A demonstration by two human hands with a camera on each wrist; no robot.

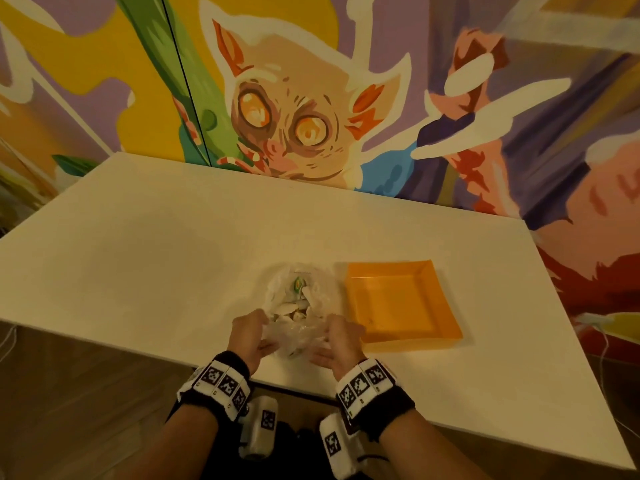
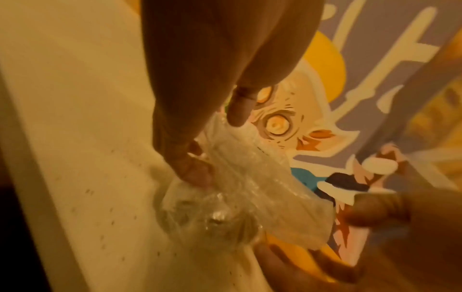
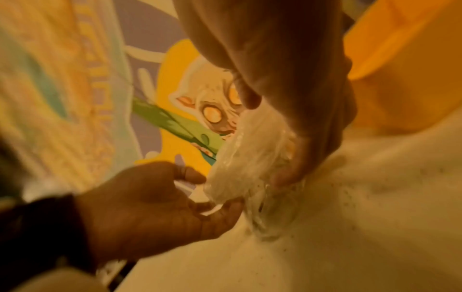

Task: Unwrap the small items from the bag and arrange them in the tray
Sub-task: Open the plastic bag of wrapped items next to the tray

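A clear plastic bag (image 1: 301,306) lies on the white table (image 1: 138,258), holding several small pale wrapped items (image 1: 289,311) and one with a green mark (image 1: 298,284). My left hand (image 1: 251,332) pinches the bag's near left edge (image 2: 225,168). My right hand (image 1: 341,336) grips the near right edge (image 3: 252,158). The bag's mouth is stretched between the two hands. The orange square tray (image 1: 401,303) sits just right of the bag with nothing in it; its wall (image 3: 405,39) shows behind my right hand.
The table's near edge (image 1: 294,389) runs just under my wrists. A painted mural wall (image 1: 311,98) stands behind the far table edge. Wide bare tabletop spreads to the left of the bag.
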